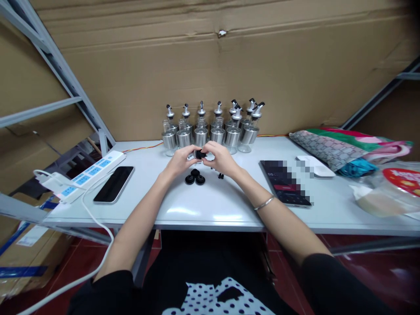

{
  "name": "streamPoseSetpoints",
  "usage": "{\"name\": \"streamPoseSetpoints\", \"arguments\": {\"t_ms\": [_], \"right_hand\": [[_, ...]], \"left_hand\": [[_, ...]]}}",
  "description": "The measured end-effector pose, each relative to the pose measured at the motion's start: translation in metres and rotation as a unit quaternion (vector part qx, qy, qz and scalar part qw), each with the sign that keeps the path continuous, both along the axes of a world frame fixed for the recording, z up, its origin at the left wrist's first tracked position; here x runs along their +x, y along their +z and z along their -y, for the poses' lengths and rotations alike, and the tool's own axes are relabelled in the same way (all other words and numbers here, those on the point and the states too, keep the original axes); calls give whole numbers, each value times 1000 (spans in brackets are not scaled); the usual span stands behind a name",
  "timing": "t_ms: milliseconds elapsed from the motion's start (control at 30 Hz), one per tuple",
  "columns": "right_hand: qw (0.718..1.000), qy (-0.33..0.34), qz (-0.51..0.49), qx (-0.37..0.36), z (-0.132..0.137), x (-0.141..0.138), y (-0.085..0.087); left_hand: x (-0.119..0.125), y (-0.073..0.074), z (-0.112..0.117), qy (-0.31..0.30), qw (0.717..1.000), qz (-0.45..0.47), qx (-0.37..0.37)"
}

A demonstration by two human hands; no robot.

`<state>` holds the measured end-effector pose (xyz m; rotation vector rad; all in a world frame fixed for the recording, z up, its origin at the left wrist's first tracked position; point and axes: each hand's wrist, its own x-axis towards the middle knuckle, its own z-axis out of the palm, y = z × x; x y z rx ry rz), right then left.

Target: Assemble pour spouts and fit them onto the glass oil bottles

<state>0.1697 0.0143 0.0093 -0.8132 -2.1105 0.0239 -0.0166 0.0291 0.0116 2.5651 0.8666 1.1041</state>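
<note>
My left hand (181, 160) and my right hand (220, 159) meet above the white table (213, 205), fingers pinched together on a small black cap (200, 154) held between them. Just below the hands, three black round caps (194, 176) lie on the table. A tiny black piece (221, 176) rests to their right. Behind the hands stands a row of several glass oil bottles (210, 131) with metal bands and pour spouts. A thin bracelet (264, 203) circles my right wrist.
A white power strip (88, 173) and a dark phone (114, 184) lie at the left. Another phone (285, 182), a white flat device (315, 166), folded cloth bags (341, 146) and plastic packets (387, 188) sit on the right. Cardboard (210, 65) walls the back.
</note>
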Motion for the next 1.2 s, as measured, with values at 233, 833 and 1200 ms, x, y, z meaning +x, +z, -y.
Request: {"name": "streamPoseSetpoints", "arguments": {"t_ms": [233,833,1200], "right_hand": [[999,-38,8,-9,3,7,8],[959,-16,189,-209,3,0,-5],[944,-10,157,-289,14,0,11]], "left_hand": [[-13,-7,-16,78,993,66,-51],[-19,-32,-26,100,987,-73,-106],[-21,-32,-26,77,987,-94,-105]]}}
